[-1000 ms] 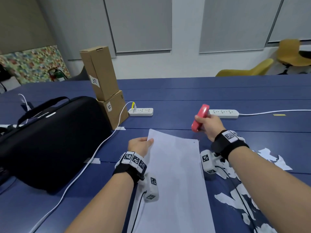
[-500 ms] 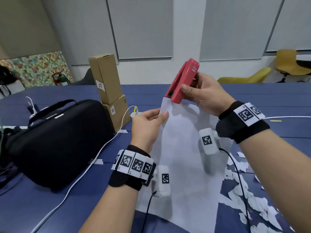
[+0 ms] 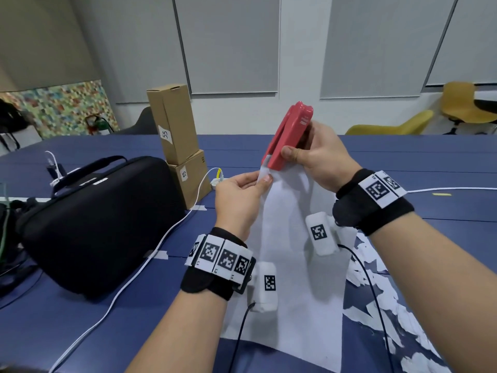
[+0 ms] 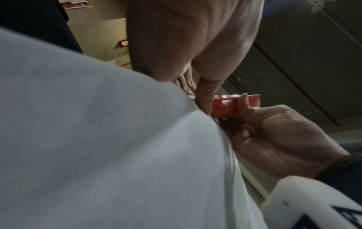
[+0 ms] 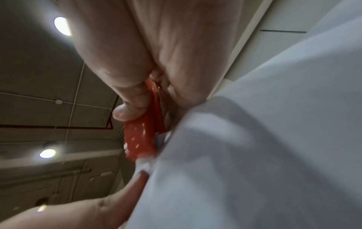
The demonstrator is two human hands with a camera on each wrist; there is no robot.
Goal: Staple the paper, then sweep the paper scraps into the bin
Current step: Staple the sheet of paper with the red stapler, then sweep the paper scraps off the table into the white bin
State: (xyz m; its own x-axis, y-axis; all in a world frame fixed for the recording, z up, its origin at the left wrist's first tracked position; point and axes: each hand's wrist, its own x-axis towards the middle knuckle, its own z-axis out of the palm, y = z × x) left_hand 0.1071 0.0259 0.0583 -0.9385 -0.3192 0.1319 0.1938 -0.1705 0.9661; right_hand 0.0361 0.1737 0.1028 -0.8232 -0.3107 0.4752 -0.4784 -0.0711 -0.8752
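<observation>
Item, paper (image 3: 290,238): white sheets, thin and limp, judged very light and easily creased; lifted off the blue table (image 3: 80,332) at the top corner, the lower part draped down to the surface; the corner is pinched between thumb and fingers of the left hand (image 3: 239,195), just below the stapler's mouth; best held close to the corner, as here, since a hold farther down would likely let the edge sag out of the jaws. Item, stapler (image 3: 289,138): red, rigid, small, judged light and smooth-sided; gripped by the right hand (image 3: 320,160), thumb pressed on its near face and fingers wrapped behind, its mouth set over the paper's top corner; whether a staple is driven cannot be told. Item, paper scraps (image 3: 398,313): torn white pieces scattered on the table at right, beside the sheet; judged featherlight and apt to scatter, better swept than picked; no bin is seen in any view.
</observation>
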